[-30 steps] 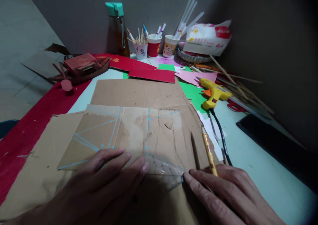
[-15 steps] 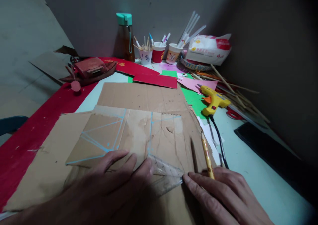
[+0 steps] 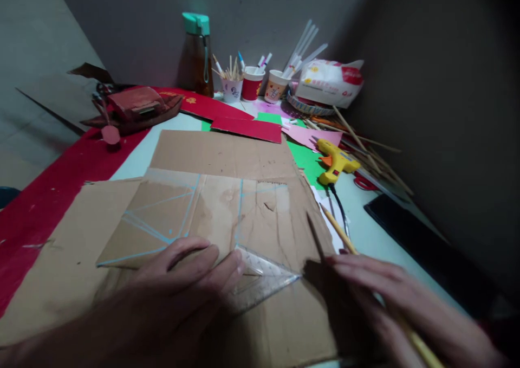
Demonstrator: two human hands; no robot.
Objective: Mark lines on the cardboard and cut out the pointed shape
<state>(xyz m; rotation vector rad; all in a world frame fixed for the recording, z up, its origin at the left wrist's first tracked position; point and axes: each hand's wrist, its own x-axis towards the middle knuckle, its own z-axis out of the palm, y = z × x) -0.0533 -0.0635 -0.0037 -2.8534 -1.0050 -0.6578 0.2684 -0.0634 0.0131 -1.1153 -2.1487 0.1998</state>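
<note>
My left hand (image 3: pixel 174 286) lies flat with its fingers spread on a clear plastic set square (image 3: pixel 260 278), pressing it onto a cardboard piece (image 3: pixel 211 216) marked with light blue lines. My right hand (image 3: pixel 390 303), blurred by motion, has lifted off the cardboard at the lower right and holds a yellow pencil (image 3: pixel 339 232), which points up and to the left. A larger cardboard sheet (image 3: pixel 223 151) lies under the marked piece.
A yellow glue gun (image 3: pixel 336 162) with a black cord lies to the right on green paper (image 3: pixel 304 159). At the back stand a bottle (image 3: pixel 196 53), cups of pens (image 3: pixel 252 83), a bag (image 3: pixel 331 81) and wooden sticks (image 3: pixel 365 146). Red paper (image 3: pixel 49 194) runs along the left.
My right hand has drawn back from the set square's tip to the right and risen, tilting the pencil. The left hand has stayed on the set square.
</note>
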